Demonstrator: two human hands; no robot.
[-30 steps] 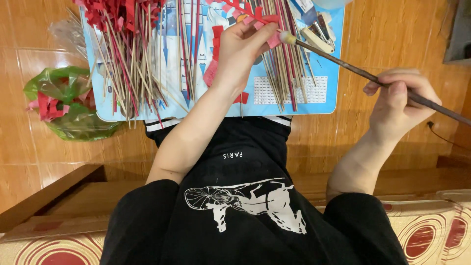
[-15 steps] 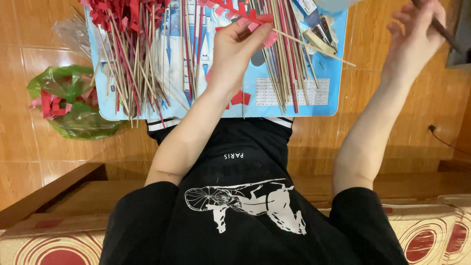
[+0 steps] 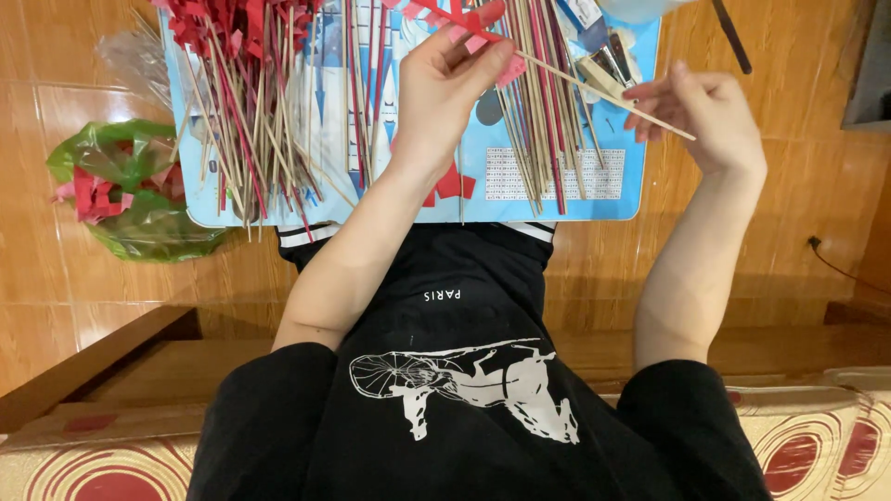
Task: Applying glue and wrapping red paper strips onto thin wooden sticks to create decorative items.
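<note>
left hand (image 3: 445, 88) is up over the blue plastic board surface (image 3: 631, 181), grip pinching a thin bamboo stick (image 3: 594, 91) at the end that carries the red paper pinwheel piece (image 3: 464, 20). fingers curled tight around the paper and the stick together. right hand (image 3: 710, 116) is at the far end of the same stick, fingertips pressed lightly on it, rest of the hand loosely spread. the stick spans between the two hands, tilted down to the right, above the board and not resting on it.

around it:
- big loose pile of bamboo sticks with red paper heads (image 3: 241, 102) on the left half of the board
- second bundle of bare and red sticks (image 3: 534, 111) under the held stick
- red paper scraps (image 3: 450, 181) near the board's near edge
- green plastic bag of red offcuts (image 3: 130, 190) on the wooden floor, left of the board
- dark brush handle (image 3: 731, 37) top right, apart from both hands

risks as i read it:
- stick is thin and held at both ends, any bending load could snap it
- paper head is crushed inside the left grip, could crease or tear
- left forearm hangs just over the stick pile, a drop would scatter them
- stick bundles already overhang the near edge of the board and could slide off
</note>
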